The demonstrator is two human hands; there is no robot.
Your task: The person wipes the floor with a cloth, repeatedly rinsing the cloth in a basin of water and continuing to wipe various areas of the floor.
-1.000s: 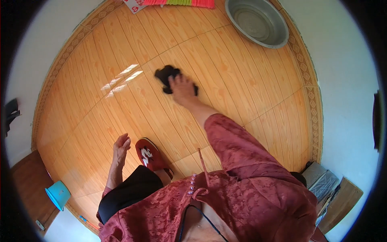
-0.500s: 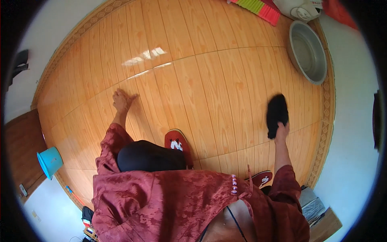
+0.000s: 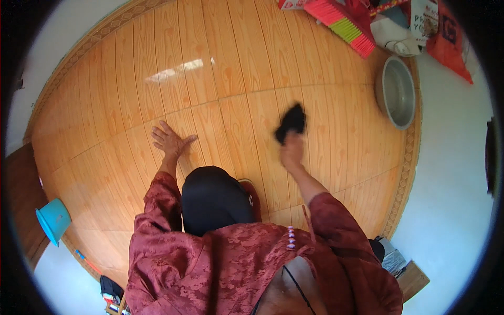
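Note:
My right hand (image 3: 292, 151) presses a black cloth (image 3: 292, 122) onto the orange wood-patterned floor (image 3: 220, 73), fingers closed over its near end. My left hand (image 3: 169, 139) lies flat on the floor to the left, fingers spread, holding nothing. Both arms wear dark red patterned sleeves. Between them my knee in black fabric (image 3: 214, 199) bends over the floor, and a red slipper (image 3: 253, 198) shows beside it.
A grey metal basin (image 3: 397, 92) stands at the right near the floor's patterned border. A broom with pink and green bristles (image 3: 342, 22) and red bags lie at the top right. A light blue tub (image 3: 52, 219) sits at the lower left.
The right hand has slid the black cloth leftward and farther from me across the floor. The left hand stays planted on the floor; the view has shifted.

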